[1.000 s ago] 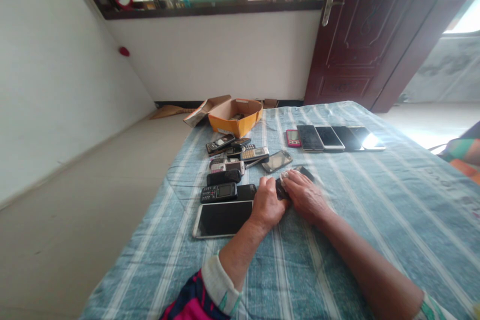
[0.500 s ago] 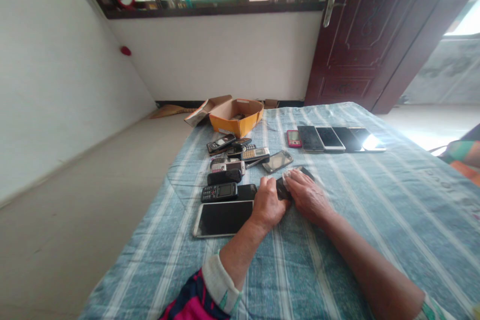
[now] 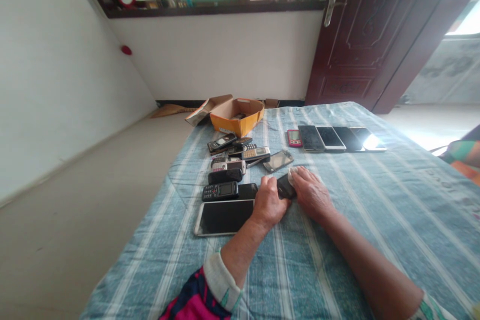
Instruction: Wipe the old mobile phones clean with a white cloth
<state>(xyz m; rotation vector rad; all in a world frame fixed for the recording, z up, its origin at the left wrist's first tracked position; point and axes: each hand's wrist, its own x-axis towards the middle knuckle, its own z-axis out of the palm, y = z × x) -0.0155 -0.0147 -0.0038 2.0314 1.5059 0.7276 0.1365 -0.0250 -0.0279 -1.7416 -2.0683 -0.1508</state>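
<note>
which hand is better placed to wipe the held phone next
Probably the right hand: its fingers hold a white wipe against the phone, while the left hand grips the phone itself.

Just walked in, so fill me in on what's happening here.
A person's left hand grips a dark phone, while the right hand presses a white wad against it. More phones lie on the striped cloth: a jumbled group to the left, with a big white phone nearest the person, and a row farther off to the right, a pink phone at its left end. An open box stands beyond the jumble.
</note>
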